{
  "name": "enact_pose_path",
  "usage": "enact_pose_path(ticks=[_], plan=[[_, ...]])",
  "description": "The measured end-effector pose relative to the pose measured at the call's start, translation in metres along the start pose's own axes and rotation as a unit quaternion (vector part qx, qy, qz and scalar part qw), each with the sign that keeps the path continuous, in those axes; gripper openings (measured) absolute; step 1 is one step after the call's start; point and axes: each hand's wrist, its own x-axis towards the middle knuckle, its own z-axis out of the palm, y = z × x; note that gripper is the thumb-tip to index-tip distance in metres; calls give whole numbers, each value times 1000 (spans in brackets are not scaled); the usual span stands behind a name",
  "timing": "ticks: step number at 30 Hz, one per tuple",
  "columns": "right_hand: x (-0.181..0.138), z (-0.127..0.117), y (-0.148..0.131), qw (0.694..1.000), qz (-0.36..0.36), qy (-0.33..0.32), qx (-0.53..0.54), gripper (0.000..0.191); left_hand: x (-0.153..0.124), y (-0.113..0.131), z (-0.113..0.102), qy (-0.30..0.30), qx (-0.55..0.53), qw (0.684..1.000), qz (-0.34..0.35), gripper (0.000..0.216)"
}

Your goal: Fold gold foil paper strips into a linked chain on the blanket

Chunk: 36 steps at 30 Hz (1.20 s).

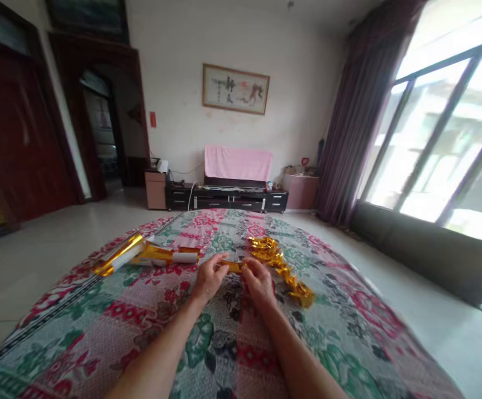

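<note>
Both of my hands meet over a flowered blanket (pixel 112 327). My left hand (pixel 208 279) and my right hand (pixel 258 279) each pinch an end of a small folded piece of gold foil paper (pixel 232 266), fingers closed on it. To the right of my right hand, a chain of folded gold foil pieces (pixel 282 266) trails across the blanket. Off to the left lie rolled gold foil sheets (pixel 118 255) and a white roll (pixel 185 257).
The blanket covers a surface in a living room with a pale tiled floor (pixel 37 249). A low black TV stand (pixel 228 198) draped with a pink cloth stands at the far wall. Large windows (pixel 444 144) and a dark curtain fill the right side; dark red doors are on the left.
</note>
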Motion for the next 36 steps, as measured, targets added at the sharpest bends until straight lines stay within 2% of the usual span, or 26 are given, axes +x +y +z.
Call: enact_pose_path(ticks=[16, 31, 36], plan=[[1, 3, 6, 999, 23, -23, 28, 26, -2, 1, 0, 5, -22, 1000, -12, 38], [2, 1, 9, 1000, 0, -21, 11, 23, -5, 7, -1, 7, 4, 1000, -21, 31], [1, 1, 6, 1000, 3, -20, -6, 31, -4, 5, 0, 16, -20, 1000, -14, 35]])
